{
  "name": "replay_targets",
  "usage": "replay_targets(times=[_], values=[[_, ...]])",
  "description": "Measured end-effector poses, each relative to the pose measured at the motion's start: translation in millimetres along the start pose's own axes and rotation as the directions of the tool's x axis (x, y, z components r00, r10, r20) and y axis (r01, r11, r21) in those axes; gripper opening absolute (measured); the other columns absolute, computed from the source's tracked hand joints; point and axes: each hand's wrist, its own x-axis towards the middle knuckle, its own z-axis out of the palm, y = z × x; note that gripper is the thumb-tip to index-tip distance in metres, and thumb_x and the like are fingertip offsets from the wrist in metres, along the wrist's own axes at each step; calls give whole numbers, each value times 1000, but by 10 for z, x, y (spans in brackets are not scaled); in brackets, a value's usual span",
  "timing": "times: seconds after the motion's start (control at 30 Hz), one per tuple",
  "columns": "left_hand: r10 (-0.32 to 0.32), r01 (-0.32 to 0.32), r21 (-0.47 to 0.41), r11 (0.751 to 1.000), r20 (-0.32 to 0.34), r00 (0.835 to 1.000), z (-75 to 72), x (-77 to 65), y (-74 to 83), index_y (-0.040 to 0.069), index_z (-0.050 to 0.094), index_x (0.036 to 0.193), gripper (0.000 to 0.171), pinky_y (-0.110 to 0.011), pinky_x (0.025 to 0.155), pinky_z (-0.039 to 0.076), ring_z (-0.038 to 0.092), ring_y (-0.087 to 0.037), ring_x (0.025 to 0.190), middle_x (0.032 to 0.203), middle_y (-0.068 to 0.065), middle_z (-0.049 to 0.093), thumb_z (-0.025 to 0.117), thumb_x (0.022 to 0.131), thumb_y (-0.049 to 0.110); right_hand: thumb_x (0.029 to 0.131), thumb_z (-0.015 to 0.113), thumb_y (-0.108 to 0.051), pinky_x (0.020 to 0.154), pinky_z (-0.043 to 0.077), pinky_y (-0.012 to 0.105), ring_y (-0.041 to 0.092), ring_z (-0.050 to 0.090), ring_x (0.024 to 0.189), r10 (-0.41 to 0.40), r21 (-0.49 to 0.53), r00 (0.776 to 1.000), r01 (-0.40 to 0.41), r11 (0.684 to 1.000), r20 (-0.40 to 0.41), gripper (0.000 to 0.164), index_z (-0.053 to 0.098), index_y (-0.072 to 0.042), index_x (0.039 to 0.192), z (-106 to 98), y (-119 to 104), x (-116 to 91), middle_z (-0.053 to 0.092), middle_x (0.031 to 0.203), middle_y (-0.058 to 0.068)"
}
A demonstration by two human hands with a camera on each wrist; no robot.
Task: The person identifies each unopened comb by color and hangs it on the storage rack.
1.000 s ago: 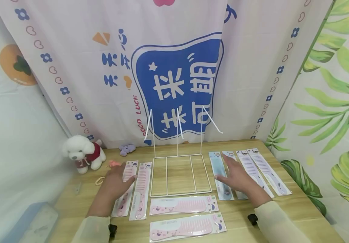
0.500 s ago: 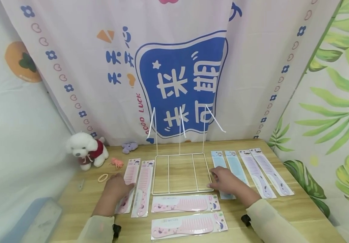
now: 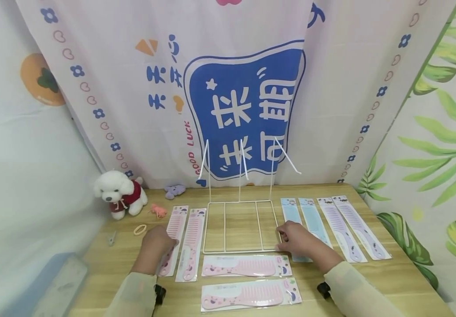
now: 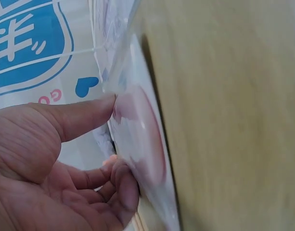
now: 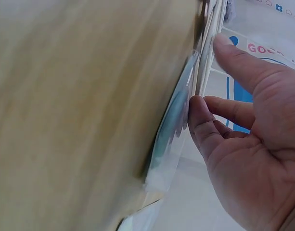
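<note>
**Touch lightly, straighten in small nudges**

Leave the nearest pink comb pack (image 3: 228, 296) and the middle pink comb pack (image 3: 247, 266) lying crosswise on the desk (image 3: 110, 268), in front of the wire rack (image 3: 239, 251).

Next, at left, guide the outer pink comb pack (image 3: 177, 225), beside the inner pink comb pack (image 3: 190, 246), probably only needing a slight straightening. Push sideways rather than down, so as not to bend the packaging. Note the left hand (image 3: 156, 247): reaching forward, thumb touching the pack, fingers (image 4: 123, 185) curled and apart from the thumb. Cannot tell whether pinching or just resting.

Opposite, steady the rack by the right rail without tipping. See the right hand (image 3: 297, 240) angled inward, partly covering the near blue comb pack (image 3: 292, 211), thumb and forefinger bent toward the rail. Cannot tell whether gripping the wire. Avoid catching the blue pack with the knuckles.

Farther back, mind the hooks (image 3: 244, 158), high above the base; stay low when moving.
</note>
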Motion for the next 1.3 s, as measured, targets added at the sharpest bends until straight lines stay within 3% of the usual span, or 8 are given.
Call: replay_targets(times=[0.23,0.33,0.47,0.7,0.87,1.0,1.13,1.3], values=[[-35,36,-17,999,8,999,-19,21,24,-11,72,104,35,-50,78,59,65,-31,79,93,-21,71,80,94,21,96,87,-27,70,38,35,14,40,72,-9,-13,1000,9,1000,2,40,53,-9,82,-39,-28,10,45,81,3],[-20,20,3,1000,22,1000,-41,24,41,-11,72,103,31,-52,81,60,65,-32,81,95,-21,71,78,93,17,95,88,-26,74,41,37,15,44,76,15,2,1000,-15,1000,6,30,68,-4,100,-43,-47,5,50,87,4],[10,-11,33,999,31,999,-62,23,71,-9,71,96,19,-53,82,59,64,-33,81,94,-21,71,71,90,9,93,89,-25,77,44,40,17,49,80,42,20,999,-43,999,6,47,70,1,127,-31,-54,1,55,99,7],[5,-6,33,999,26,1000,-89,-15,135,2,63,74,10,-46,66,54,60,-32,73,82,-16,65,57,83,1,93,89,-25,78,44,40,17,50,82,49,21,999,-49,999,1,49,70,1,130,-24,-48,-7,55,102,6],[-22,23,-24,999,35,999,-104,-61,128,1,63,77,10,-44,66,52,60,-33,74,83,-17,65,56,84,3,94,88,-25,74,42,39,18,49,81,34,-4,999,-34,999,5,33,69,-3,110,-20,-65,-12,55,99,8],[-21,22,-75,997,23,1000,-98,-111,95,2,62,76,8,-42,63,49,59,-32,72,81,-16,63,60,84,4,94,89,-23,76,44,40,18,51,87,37,-12,999,-37,999,7,32,71,-3,112,-18,-107,-28,58,104,9],[-31,33,-96,995,14,999,-80,-130,74,3,61,75,8,-40,60,47,59,-31,71,79,-16,63,61,83,4,94,89,-21,72,42,38,19,50,83,27,-21,1000,-26,999,9,26,68,-5,96,-16,-148,-43,57,94,7],[-64,65,-165,984,12,998,-54,-102,30,-5,68,86,8,-40,63,51,61,-31,73,85,-19,67,64,85,2,94,88,-21,63,34,32,17,44,72,30,-14,1000,-30,999,10,38,54,-13,79,1,-154,-38,48,79,4]])
